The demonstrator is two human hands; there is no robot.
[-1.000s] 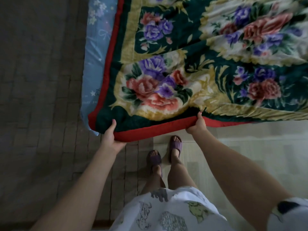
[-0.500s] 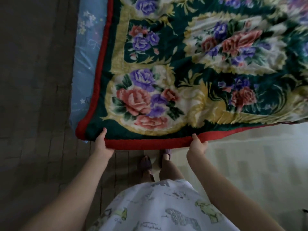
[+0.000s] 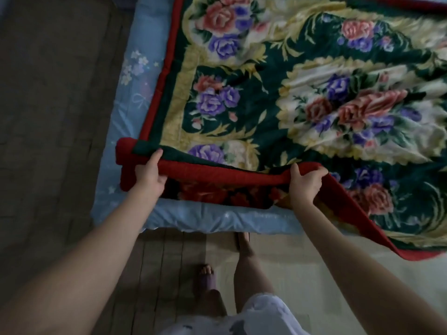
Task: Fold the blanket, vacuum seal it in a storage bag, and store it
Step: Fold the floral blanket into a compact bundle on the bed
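both hands have lifted the red-bordered edge of the thick floral fleece blanket (image 3: 266, 100) forward over the pale blue mattress (image 3: 217, 218); left hand (image 3: 148, 175) and right hand (image 3: 306, 183) grasp it. first fold is under way; next, carry the edge across evenly.

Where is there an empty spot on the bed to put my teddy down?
Only the blue mattress strip left of the blanket's red border, and the band along its near edge. The floral blanket covers the rest, and the left hand and right hand grip its lifted hem.

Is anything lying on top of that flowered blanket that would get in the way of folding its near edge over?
Nothing visible does. Both hands, left and right, grip the red-bordered floral blanket, and its patterned top looks bare.
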